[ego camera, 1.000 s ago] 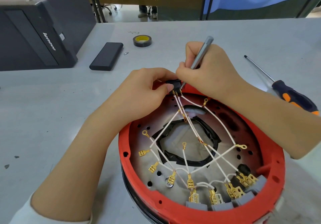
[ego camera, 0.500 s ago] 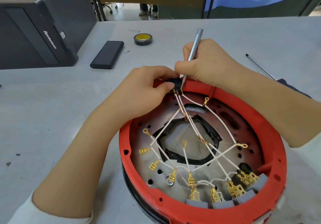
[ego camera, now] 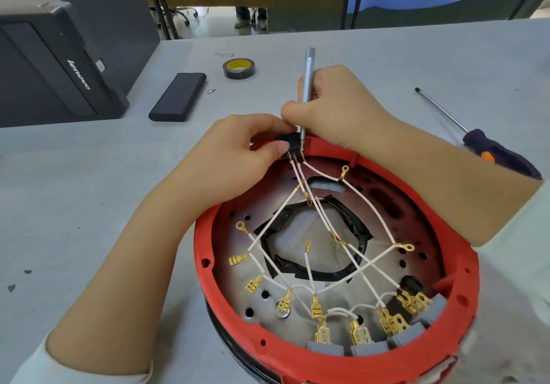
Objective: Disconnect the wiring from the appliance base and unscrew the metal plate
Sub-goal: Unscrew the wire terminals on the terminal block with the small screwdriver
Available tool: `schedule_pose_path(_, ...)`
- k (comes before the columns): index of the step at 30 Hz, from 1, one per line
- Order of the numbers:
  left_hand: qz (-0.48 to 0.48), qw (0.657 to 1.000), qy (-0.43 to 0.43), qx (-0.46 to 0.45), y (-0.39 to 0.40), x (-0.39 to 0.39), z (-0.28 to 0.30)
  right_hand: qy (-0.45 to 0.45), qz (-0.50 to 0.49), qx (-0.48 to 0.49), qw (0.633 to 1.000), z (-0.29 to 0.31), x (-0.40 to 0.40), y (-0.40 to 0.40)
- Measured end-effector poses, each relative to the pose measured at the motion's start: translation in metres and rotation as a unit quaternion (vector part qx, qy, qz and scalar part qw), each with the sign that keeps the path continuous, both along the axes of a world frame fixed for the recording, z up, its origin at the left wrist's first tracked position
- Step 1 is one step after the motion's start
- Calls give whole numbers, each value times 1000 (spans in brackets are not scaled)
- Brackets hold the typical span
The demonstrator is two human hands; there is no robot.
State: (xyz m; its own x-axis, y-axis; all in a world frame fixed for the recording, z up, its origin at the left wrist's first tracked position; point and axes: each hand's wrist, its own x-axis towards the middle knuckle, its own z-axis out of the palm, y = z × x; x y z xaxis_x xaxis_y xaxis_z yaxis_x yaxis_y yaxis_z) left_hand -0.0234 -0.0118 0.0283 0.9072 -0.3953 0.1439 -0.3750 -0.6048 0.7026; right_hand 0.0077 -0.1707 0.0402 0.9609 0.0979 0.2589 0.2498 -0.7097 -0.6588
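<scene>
From the head camera we look down into the round red plastic appliance base [ego camera: 327,363] on the grey table [ego camera: 89,190]. Inside its rim lies a perforated metal plate [ego camera: 387,214] with a black-edged opening at its centre. Across the plate run white wires [ego camera: 351,260] ending in brass spade and ring terminals [ego camera: 253,284]; several terminals sit in grey connector blocks [ego camera: 369,349] along the near rim of the base.

At the far rim of the base, our left hand [ego camera: 235,157] pinches a small black switch block [ego camera: 287,142] between thumb and curled fingers. Our right hand [ego camera: 336,106] has its fingers curled round a slim silver metal screwdriver [ego camera: 306,86], held nearly upright, with its tip down at the brass contacts on the right side of the switch block. The wires fan out from this block toward the near rim.

Beyond the base lie a roll of black tape [ego camera: 239,68] and a flat black rectangular case [ego camera: 178,97], with a black computer tower [ego camera: 59,65] farther left. To the right of the base lies a black-and-orange-handled screwdriver [ego camera: 488,151].
</scene>
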Motion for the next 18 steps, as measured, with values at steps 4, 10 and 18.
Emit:
schedule_pose_path(4,3,1000,-1,7,0,0,0,-77,19,79,994,-3,-7,-4)
schedule_pose_path(10,-4,1000,4,-7,0,-1,1,-81,28,41,995,-6,-9,0)
schedule_pose_path(18,-2,1000,8,-10,0,0,-1,19,27,5,999,4,-1,2)
